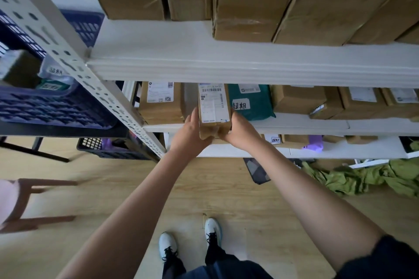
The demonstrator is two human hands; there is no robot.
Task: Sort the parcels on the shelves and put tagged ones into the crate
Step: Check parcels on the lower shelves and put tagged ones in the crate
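Both hands clamped one narrow cardboard parcel (pixel 214 111) at its near end: the left hand (pixel 191 130) on its left face, the right hand (pixel 238 129) on its right face, fingers wrapped under. The parcel's long axis ran away from the person, its far end over the middle shelf (pixel 306 125). It carried a printed label; no handwritten tag was visible. A tagged green parcel (pixel 250 103) lay just right. The blue crate (pixel 56 108) stood well left, nearer the left hand.
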